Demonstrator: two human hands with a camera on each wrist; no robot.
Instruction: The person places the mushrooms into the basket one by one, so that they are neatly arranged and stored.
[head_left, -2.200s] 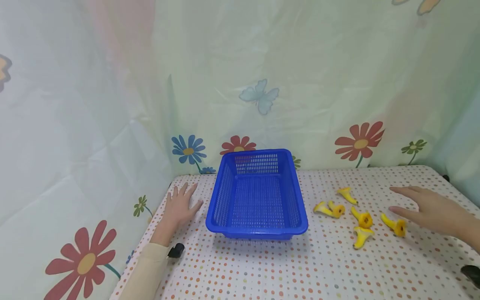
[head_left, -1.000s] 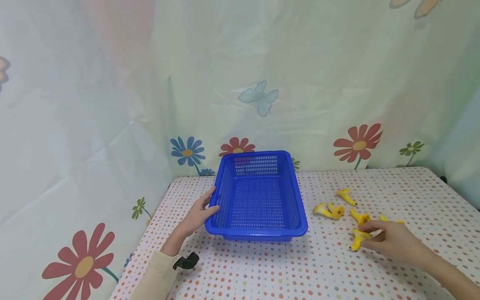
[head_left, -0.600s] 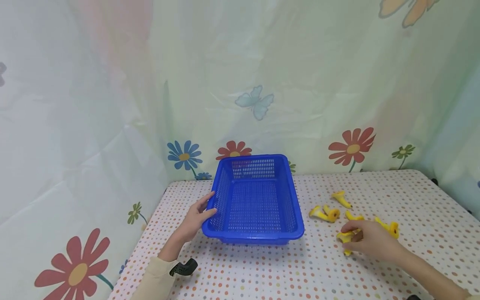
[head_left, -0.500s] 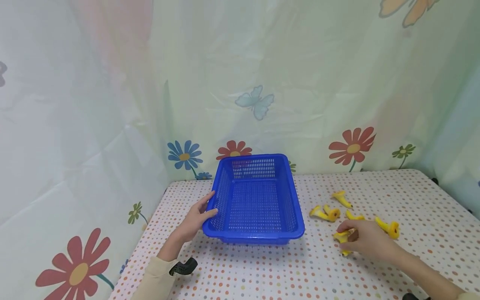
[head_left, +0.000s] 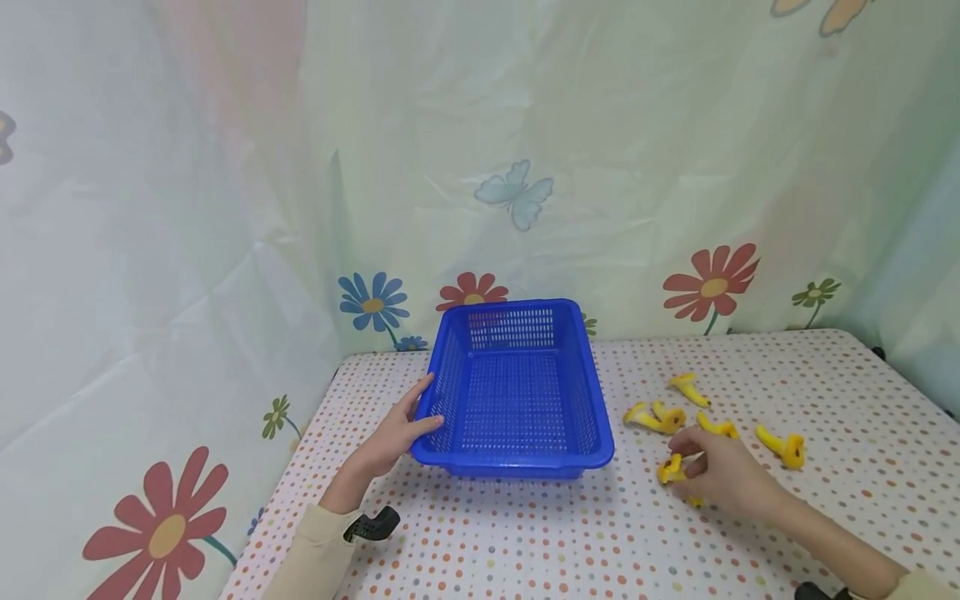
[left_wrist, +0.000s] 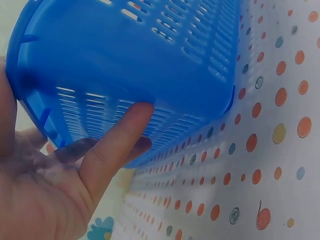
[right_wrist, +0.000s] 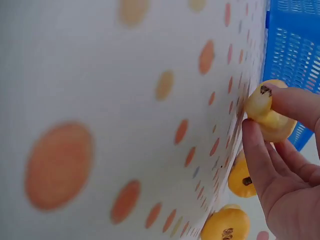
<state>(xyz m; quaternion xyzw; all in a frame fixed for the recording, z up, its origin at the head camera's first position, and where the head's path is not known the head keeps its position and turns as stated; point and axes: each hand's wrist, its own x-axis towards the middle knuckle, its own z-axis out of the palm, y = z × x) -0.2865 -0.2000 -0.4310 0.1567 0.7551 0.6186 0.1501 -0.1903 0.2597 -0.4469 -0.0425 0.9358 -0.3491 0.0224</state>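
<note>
My left hand (head_left: 390, 437) holds the left rim of the blue plastic basket (head_left: 517, 461). The thumb lies over the rim; in the left wrist view, fingers touch the outer slotted wall (left_wrist: 95, 65). To the right of the basket, my right hand (head_left: 727, 479) pinches a yellow chanterelle-like mushroom (head_left: 669, 471) between thumb and fingers, low over the table. In the right wrist view, that mushroom (right_wrist: 272, 117) shows its dark-tipped stem end, and its underside seems close to the cloth. My fingers hide part of it in the head view.
Several more yellow mushrooms lie on the dotted tablecloth (head_left: 555, 542): one at the back (head_left: 688, 388), a cluster (head_left: 656, 418) near the basket, one behind my right hand (head_left: 716, 427), one farther right (head_left: 783, 447). A floral curtain (head_left: 600, 167) stands behind and at both sides.
My left hand has gone from the table to the basket's rim. My right hand has come in from the right, pinched the nearest mushroom, and moved it a little left while turning it.
</note>
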